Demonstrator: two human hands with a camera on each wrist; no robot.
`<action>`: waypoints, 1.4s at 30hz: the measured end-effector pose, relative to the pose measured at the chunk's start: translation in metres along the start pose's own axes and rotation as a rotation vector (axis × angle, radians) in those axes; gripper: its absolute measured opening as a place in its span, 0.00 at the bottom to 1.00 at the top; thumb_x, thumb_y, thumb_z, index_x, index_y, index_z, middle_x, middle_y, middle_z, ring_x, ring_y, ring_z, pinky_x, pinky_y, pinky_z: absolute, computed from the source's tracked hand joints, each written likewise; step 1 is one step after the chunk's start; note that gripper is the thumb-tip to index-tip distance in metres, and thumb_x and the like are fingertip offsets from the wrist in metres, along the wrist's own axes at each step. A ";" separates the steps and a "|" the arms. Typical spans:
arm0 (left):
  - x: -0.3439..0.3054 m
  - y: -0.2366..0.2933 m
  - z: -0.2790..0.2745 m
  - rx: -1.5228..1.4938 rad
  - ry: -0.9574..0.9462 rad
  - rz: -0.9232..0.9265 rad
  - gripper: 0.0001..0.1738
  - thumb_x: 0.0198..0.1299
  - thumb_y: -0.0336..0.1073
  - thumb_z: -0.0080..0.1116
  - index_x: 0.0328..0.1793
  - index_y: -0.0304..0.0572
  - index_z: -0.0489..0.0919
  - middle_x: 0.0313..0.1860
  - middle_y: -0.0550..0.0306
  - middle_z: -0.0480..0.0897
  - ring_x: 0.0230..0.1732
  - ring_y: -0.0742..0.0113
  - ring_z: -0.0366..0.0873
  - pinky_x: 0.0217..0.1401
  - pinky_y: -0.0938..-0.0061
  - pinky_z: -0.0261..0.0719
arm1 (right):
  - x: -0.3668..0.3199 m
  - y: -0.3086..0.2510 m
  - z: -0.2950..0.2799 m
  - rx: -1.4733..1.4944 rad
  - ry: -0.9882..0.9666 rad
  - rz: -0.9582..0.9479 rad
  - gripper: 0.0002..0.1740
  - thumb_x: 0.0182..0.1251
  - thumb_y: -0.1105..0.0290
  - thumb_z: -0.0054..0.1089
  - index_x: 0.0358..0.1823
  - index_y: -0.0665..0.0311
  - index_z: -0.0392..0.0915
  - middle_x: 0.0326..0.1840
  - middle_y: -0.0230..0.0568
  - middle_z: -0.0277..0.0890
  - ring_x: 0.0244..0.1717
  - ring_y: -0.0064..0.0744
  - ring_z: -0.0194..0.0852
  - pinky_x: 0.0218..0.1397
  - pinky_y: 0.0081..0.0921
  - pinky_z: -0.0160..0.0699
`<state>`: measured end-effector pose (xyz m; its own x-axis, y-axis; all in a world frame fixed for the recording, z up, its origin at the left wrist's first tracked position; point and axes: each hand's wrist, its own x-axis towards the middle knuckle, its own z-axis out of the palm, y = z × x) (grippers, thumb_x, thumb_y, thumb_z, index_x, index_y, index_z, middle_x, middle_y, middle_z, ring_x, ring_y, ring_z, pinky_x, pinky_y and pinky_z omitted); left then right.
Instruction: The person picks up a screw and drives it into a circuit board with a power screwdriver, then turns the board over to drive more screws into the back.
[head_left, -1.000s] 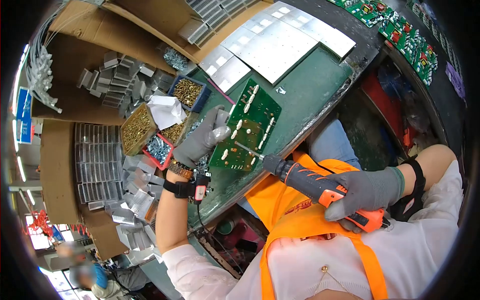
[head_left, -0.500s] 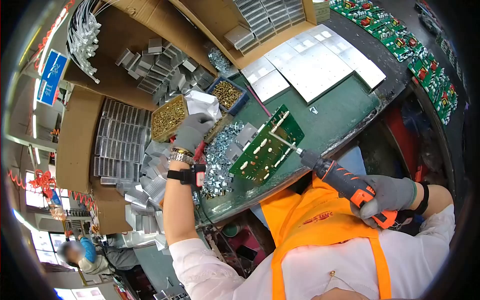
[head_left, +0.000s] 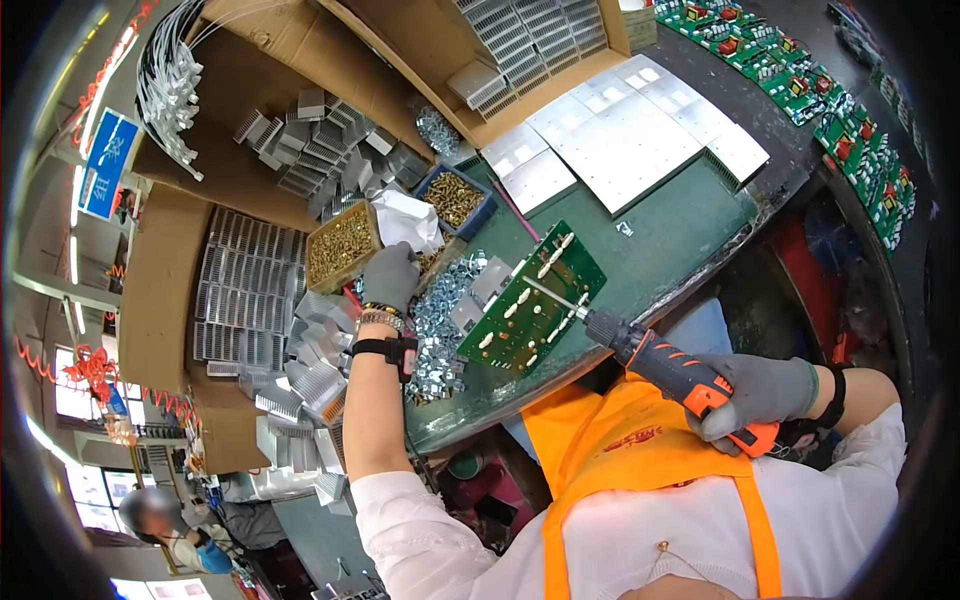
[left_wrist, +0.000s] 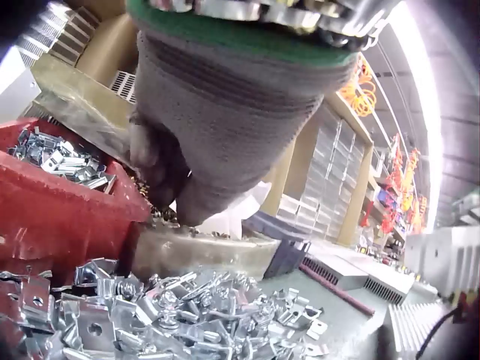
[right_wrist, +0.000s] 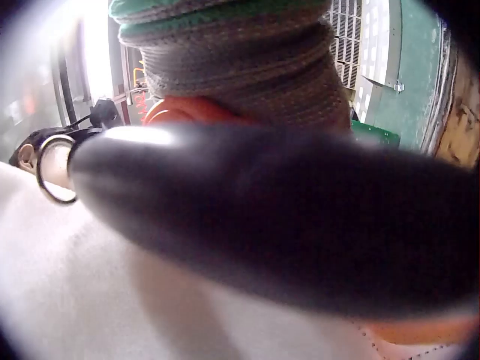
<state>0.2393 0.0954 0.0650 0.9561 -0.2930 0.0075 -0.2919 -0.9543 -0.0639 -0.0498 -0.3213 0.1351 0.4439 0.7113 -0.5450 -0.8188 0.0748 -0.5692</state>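
Observation:
My gloved left hand (head_left: 391, 276) reaches down into a bin of small brass screws (head_left: 432, 258) beside a white paper (head_left: 408, 220). In the left wrist view the left hand (left_wrist: 217, 120) has its fingers bent down among the screws; whether they pinch any is hidden. The gloved right hand (head_left: 757, 393) grips an orange and black electric screwdriver (head_left: 665, 368), its long bit over a green circuit board (head_left: 540, 297). That board stands tilted on the bench, with metal heatsinks (head_left: 492, 281) behind its left edge.
Loose metal clips (head_left: 437, 345) lie left of the board. A yellow bin (head_left: 343, 246) and a blue bin (head_left: 455, 198) hold screws. Flat silver plates (head_left: 620, 130) cover the back of the bench. Cardboard boxes (head_left: 152, 290) with heatsinks stand left; more circuit boards (head_left: 850, 140) lie far right.
The left hand has left the circuit board and moved left to the screw bin. Over the last half second the driver has shifted slightly left. The head view has also swung.

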 end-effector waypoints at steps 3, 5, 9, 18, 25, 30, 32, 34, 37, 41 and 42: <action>-0.005 -0.004 -0.005 -0.181 0.081 -0.094 0.07 0.57 0.37 0.60 0.36 0.42 0.79 0.31 0.46 0.82 0.37 0.48 0.82 0.42 0.58 0.78 | -0.003 -0.005 0.004 -0.041 0.016 0.002 0.30 0.57 0.65 0.73 0.54 0.62 0.64 0.29 0.38 0.75 0.24 0.27 0.76 0.29 0.25 0.80; -0.013 -0.004 -0.015 -0.436 0.173 -0.109 0.11 0.60 0.40 0.60 0.33 0.40 0.77 0.25 0.53 0.80 0.28 0.62 0.78 0.33 0.70 0.75 | -0.004 -0.009 0.006 -0.079 0.034 0.000 0.32 0.55 0.64 0.74 0.55 0.62 0.64 0.31 0.37 0.75 0.26 0.25 0.76 0.30 0.24 0.80; -0.054 0.037 -0.069 -1.085 0.107 -0.094 0.11 0.61 0.40 0.60 0.33 0.39 0.79 0.26 0.60 0.81 0.27 0.72 0.74 0.32 0.78 0.72 | 0.000 -0.018 0.010 -0.303 0.074 -0.034 0.41 0.50 0.60 0.79 0.61 0.64 0.63 0.41 0.35 0.72 0.38 0.23 0.73 0.41 0.22 0.79; -0.131 0.089 -0.105 -1.478 -0.056 -0.019 0.13 0.48 0.28 0.71 0.40 0.32 0.84 0.34 0.56 0.85 0.36 0.72 0.81 0.41 0.79 0.78 | 0.005 -0.037 0.024 -0.527 0.029 0.028 0.47 0.48 0.57 0.79 0.66 0.65 0.61 0.46 0.36 0.72 0.45 0.26 0.73 0.48 0.23 0.76; -0.134 0.087 -0.098 -1.513 -0.093 -0.043 0.12 0.48 0.26 0.70 0.41 0.31 0.85 0.35 0.57 0.86 0.35 0.73 0.81 0.39 0.80 0.78 | 0.008 -0.026 0.017 -0.496 -0.008 -0.026 0.45 0.49 0.57 0.79 0.64 0.65 0.62 0.44 0.34 0.72 0.44 0.22 0.71 0.47 0.22 0.76; -0.132 0.083 -0.107 -1.416 -0.238 0.053 0.11 0.52 0.29 0.67 0.40 0.31 0.86 0.33 0.58 0.86 0.33 0.74 0.81 0.37 0.81 0.75 | 0.005 -0.030 0.013 -0.527 -0.068 -0.025 0.39 0.50 0.59 0.80 0.57 0.64 0.64 0.37 0.30 0.69 0.37 0.18 0.71 0.37 0.20 0.76; -0.133 0.086 -0.108 -1.381 -0.314 -0.018 0.10 0.47 0.28 0.66 0.36 0.30 0.85 0.30 0.56 0.84 0.30 0.72 0.79 0.36 0.78 0.77 | 0.005 -0.030 0.009 -0.477 -0.103 0.054 0.39 0.49 0.60 0.80 0.56 0.64 0.64 0.37 0.31 0.70 0.34 0.19 0.71 0.35 0.20 0.77; -0.135 0.090 -0.114 -1.296 -0.249 0.032 0.10 0.48 0.29 0.68 0.37 0.32 0.85 0.31 0.59 0.84 0.31 0.73 0.79 0.38 0.80 0.76 | 0.006 -0.023 0.005 -0.473 -0.072 0.053 0.39 0.48 0.60 0.81 0.56 0.64 0.64 0.37 0.32 0.71 0.33 0.21 0.71 0.35 0.21 0.79; -0.138 0.087 -0.111 -1.029 -0.140 0.285 0.10 0.50 0.28 0.71 0.39 0.36 0.85 0.30 0.59 0.83 0.33 0.73 0.79 0.37 0.78 0.74 | 0.011 -0.015 -0.001 -0.523 -0.053 0.052 0.39 0.47 0.61 0.81 0.56 0.63 0.65 0.38 0.33 0.72 0.34 0.21 0.72 0.36 0.21 0.80; -0.144 0.085 -0.107 -1.098 -0.165 0.208 0.11 0.49 0.30 0.71 0.40 0.38 0.85 0.33 0.59 0.83 0.35 0.71 0.79 0.38 0.75 0.73 | 0.016 -0.019 0.002 -0.471 -0.072 0.047 0.41 0.44 0.62 0.82 0.57 0.63 0.65 0.39 0.33 0.72 0.36 0.21 0.72 0.38 0.22 0.80; -0.144 0.083 -0.108 -1.090 -0.155 0.193 0.11 0.49 0.30 0.71 0.40 0.38 0.85 0.33 0.59 0.83 0.35 0.71 0.79 0.38 0.75 0.73 | 0.016 -0.023 0.005 -0.462 -0.048 0.078 0.41 0.44 0.62 0.83 0.57 0.63 0.65 0.40 0.33 0.72 0.36 0.21 0.71 0.38 0.22 0.79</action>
<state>0.0749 0.0516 0.1665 0.8630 -0.5039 -0.0372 -0.2299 -0.4571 0.8592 -0.0257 -0.3081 0.1423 0.3617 0.7346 -0.5740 -0.5960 -0.2912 -0.7483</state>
